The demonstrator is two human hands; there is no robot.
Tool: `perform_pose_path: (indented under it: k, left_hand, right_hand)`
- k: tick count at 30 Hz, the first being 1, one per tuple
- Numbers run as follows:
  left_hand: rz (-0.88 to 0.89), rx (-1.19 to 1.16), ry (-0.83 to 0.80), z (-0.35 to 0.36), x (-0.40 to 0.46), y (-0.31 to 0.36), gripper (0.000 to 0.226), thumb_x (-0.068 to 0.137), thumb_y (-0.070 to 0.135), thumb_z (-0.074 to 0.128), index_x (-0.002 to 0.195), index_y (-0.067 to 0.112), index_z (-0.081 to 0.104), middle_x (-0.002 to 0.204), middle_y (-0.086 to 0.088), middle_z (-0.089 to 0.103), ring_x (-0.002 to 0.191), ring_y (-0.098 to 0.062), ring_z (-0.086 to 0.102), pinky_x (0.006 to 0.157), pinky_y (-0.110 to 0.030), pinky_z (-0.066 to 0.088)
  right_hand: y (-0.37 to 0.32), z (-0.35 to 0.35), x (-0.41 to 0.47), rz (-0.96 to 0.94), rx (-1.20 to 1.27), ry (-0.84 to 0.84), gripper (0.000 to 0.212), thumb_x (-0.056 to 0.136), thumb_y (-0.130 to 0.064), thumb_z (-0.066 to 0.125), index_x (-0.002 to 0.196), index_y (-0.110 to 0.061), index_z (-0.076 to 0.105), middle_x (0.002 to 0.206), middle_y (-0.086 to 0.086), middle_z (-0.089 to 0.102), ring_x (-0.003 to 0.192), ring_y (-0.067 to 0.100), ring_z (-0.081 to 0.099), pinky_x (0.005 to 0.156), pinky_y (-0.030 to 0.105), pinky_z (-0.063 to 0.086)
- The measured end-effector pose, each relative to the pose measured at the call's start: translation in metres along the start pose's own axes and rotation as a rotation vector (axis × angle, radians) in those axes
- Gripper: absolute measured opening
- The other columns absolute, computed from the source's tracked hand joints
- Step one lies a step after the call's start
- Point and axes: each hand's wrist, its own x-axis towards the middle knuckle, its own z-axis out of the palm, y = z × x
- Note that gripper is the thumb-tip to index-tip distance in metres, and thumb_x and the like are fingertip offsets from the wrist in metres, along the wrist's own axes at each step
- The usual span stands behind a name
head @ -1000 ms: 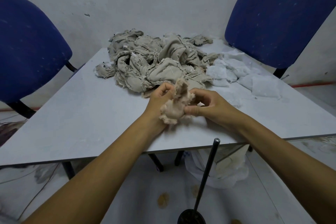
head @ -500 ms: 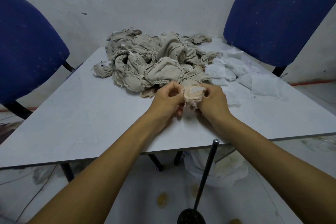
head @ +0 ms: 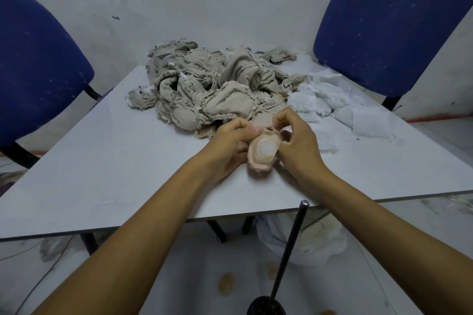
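While both hands meet at the centre of the frame, the small pink-beige cloth pouch with a white oval patch stitched on its face (head: 263,153) sits between them, low over the grey table top (head: 115,161) and just in front of the heap of frayed beige fabric pieces (head: 210,89). The left hand (head: 230,146) has its fingers curled round the pouch's left side, thumb on the upper edge. The right hand (head: 297,143) pinches the top edge between thumb and forefinger. This looks like working the pouch's opening into shape. Next, the left hand should hold firm while the right makes short tugs, since soft cloth gives easily
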Motion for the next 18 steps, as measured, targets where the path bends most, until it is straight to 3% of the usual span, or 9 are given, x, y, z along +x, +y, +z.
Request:
perform_pose_path:
  k: [3, 5, 7, 11, 14, 18]
  left_hand:
    - [0.003, 0.055, 0.008, 0.001, -0.003, 0.0, 0.011, 0.091, 0.001, 0.063, 0.094, 0.012, 0.06, 0.08, -0.007, 0.069, 0.062, -0.016, 0.065, 0.054, -0.024, 0.051]
    - [0.049, 0.019, 0.116, 0.004, -0.004, 0.0, 0.014, 0.089, -0.005, 0.062, 0.094, 0.008, 0.065, 0.086, -0.015, 0.07, 0.067, -0.021, 0.067, 0.057, -0.026, 0.055]
    - [0.076, -0.012, 0.259, 0.001, -0.002, 0.0, 0.017, 0.089, -0.01, 0.059, 0.09, 0.006, 0.065, 0.09, -0.021, 0.068, 0.072, -0.026, 0.065, 0.06, -0.029, 0.055]
    - [0.034, -0.167, 0.28, -0.003, -0.003, 0.003, 0.02, 0.088, -0.012, 0.059, 0.092, 0.008, 0.06, 0.085, -0.015, 0.07, 0.07, -0.023, 0.069, 0.063, -0.032, 0.058]
    - [0.046, -0.224, 0.263, -0.004, -0.006, 0.003, 0.025, 0.087, -0.017, 0.055, 0.091, 0.007, 0.059, 0.08, -0.013, 0.07, 0.066, -0.021, 0.071, 0.06, -0.029, 0.06]
    - [0.197, -0.235, 0.506, -0.007, -0.005, 0.007, 0.031, 0.088, -0.019, 0.05, 0.087, 0.011, 0.058, 0.092, -0.012, 0.066, 0.075, -0.022, 0.068, 0.066, -0.03, 0.058]
  right_hand:
    - [-0.002, 0.0, -0.002, -0.044, -0.051, -0.005, 0.043, 0.083, 0.002, 0.068, 0.1, -0.034, 0.051, 0.105, 0.005, 0.053, 0.079, 0.013, 0.053, 0.067, 0.017, 0.044]
    - [-0.003, 0.003, -0.004, -0.1, -0.121, -0.056, 0.054, 0.082, 0.007, 0.062, 0.112, -0.037, 0.054, 0.112, 0.004, 0.045, 0.094, 0.004, 0.054, 0.078, 0.01, 0.044]
    - [-0.004, 0.006, -0.005, -0.164, -0.195, -0.099, 0.048, 0.086, 0.005, 0.061, 0.116, -0.032, 0.061, 0.113, 0.002, 0.042, 0.103, -0.007, 0.049, 0.089, 0.007, 0.041]
    - [-0.003, 0.004, -0.002, -0.145, -0.184, -0.116, 0.028, 0.085, 0.001, 0.069, 0.095, -0.025, 0.07, 0.106, 0.002, 0.047, 0.091, -0.01, 0.052, 0.086, 0.006, 0.043]
    - [-0.003, 0.003, 0.001, -0.091, -0.182, -0.165, 0.028, 0.083, 0.001, 0.071, 0.088, -0.026, 0.067, 0.106, 0.002, 0.054, 0.094, -0.003, 0.056, 0.087, 0.01, 0.045]
    - [-0.001, 0.001, 0.001, 0.017, -0.141, -0.135, 0.027, 0.082, -0.002, 0.073, 0.071, -0.025, 0.068, 0.076, -0.008, 0.07, 0.071, 0.004, 0.064, 0.065, 0.018, 0.048]
